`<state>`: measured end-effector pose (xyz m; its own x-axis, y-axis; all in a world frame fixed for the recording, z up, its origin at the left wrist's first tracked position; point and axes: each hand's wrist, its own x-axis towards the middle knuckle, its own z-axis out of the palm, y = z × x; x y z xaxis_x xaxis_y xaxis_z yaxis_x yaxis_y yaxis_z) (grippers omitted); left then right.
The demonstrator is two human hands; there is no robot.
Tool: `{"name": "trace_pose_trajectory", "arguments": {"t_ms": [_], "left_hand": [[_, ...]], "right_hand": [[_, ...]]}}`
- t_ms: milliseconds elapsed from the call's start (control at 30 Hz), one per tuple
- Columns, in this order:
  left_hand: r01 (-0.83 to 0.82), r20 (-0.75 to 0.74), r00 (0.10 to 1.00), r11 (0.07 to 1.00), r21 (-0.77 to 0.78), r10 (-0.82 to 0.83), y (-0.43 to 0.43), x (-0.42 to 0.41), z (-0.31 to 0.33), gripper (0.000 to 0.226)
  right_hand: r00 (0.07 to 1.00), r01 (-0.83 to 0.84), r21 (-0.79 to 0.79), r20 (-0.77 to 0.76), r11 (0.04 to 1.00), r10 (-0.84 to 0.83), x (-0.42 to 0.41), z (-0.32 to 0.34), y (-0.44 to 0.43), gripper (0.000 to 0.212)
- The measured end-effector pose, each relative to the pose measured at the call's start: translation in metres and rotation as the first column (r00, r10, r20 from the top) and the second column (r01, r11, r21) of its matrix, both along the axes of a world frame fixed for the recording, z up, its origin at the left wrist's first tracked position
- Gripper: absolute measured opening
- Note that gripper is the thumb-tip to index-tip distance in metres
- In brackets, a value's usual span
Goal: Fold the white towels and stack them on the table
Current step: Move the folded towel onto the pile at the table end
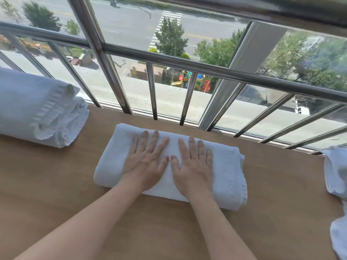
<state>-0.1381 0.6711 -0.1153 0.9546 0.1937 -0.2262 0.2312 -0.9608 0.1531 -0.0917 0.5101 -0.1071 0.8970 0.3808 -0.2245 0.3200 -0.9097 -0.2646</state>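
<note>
A folded white towel (228, 174) lies in the middle of the wooden table (56, 184). My left hand (147, 160) and my right hand (193, 166) rest flat on top of it, side by side, palms down, fingers spread and thumbs almost touching. Neither hand grips anything. A stack of folded white towels (37, 107) sits at the far left of the table. More white towel cloth (336, 177) lies rumpled at the right edge, partly cut off by the frame.
Directly behind the table runs a metal railing (187, 66) with vertical bars in front of a large window. Bare wood shows between the middle towel and the towels on either side, and in front near my forearms.
</note>
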Motion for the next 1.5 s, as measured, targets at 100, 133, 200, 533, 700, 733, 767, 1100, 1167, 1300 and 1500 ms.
{"name": "trace_pose_trajectory", "arguments": {"t_ms": [100, 133, 200, 533, 700, 733, 767, 1100, 1167, 1300, 1500], "left_hand": [[0.008, -0.006, 1.000, 1.000, 0.005, -0.008, 0.005, -0.002, 0.002, 0.070], [0.002, -0.011, 1.000, 1.000, 0.026, -0.001, 0.007, -0.003, 0.003, 0.072], [-0.040, -0.016, 0.999, 0.998, 0.057, 0.041, 0.015, -0.003, 0.003, 0.077], [-0.580, -0.092, 0.814, 0.801, -0.147, 0.573, 0.067, -0.009, 0.005, 0.091], [-0.600, 0.020, 0.791, 0.781, -0.171, 0.612, 0.066, -0.008, 0.005, 0.095], [-0.602, 0.025, 0.787, 0.777, -0.183, 0.616, 0.067, -0.008, 0.005, 0.094], [-0.606, 0.021, 0.783, 0.771, -0.196, 0.622, 0.067, -0.008, 0.005, 0.093], [-0.570, 0.070, 0.732, 0.666, -0.481, 0.677, 0.071, -0.009, 0.027, 0.076], [-0.536, 0.085, 0.726, 0.639, -0.552, 0.682, 0.071, -0.012, 0.042, 0.072], [-0.433, 0.194, 0.716, 0.645, -0.630, 0.670, 0.085, -0.016, 0.080, 0.067], [-0.388, 0.299, 0.680, 0.675, -0.627, 0.669, 0.153, -0.038, 0.137, 0.067]], "right_hand": [[0.995, 0.104, -0.081, 0.015, 0.991, -0.103, 0.010, -0.003, -0.026, 0.064], [0.990, 0.141, -0.103, 0.012, 0.985, -0.141, 0.012, -0.004, -0.039, 0.063], [0.972, 0.223, -0.121, -0.045, 0.967, -0.229, 0.019, -0.005, -0.065, 0.062], [0.837, 0.513, 0.036, -0.243, 0.858, -0.490, 0.023, -0.006, -0.082, 0.059], [0.820, 0.540, 0.083, -0.277, 0.838, -0.501, 0.027, -0.005, -0.080, 0.060], [0.818, 0.540, 0.086, -0.288, 0.837, -0.498, 0.028, -0.004, -0.080, 0.062], [0.814, 0.543, 0.089, -0.302, 0.835, -0.497, 0.030, -0.003, -0.081, 0.065], [0.832, 0.546, 0.331, -0.323, 0.770, -0.452, 0.035, 0.008, -0.091, 0.048], [0.829, 0.558, 0.379, -0.309, 0.739, -0.467, 0.032, 0.018, -0.086, 0.041], [0.833, 0.553, 0.436, -0.313, 0.710, -0.457, 0.027, 0.048, -0.067, 0.041], [0.861, 0.504, 0.522, -0.237, 0.688, -0.451, 0.011, 0.111, -0.002, 0.040]]}}
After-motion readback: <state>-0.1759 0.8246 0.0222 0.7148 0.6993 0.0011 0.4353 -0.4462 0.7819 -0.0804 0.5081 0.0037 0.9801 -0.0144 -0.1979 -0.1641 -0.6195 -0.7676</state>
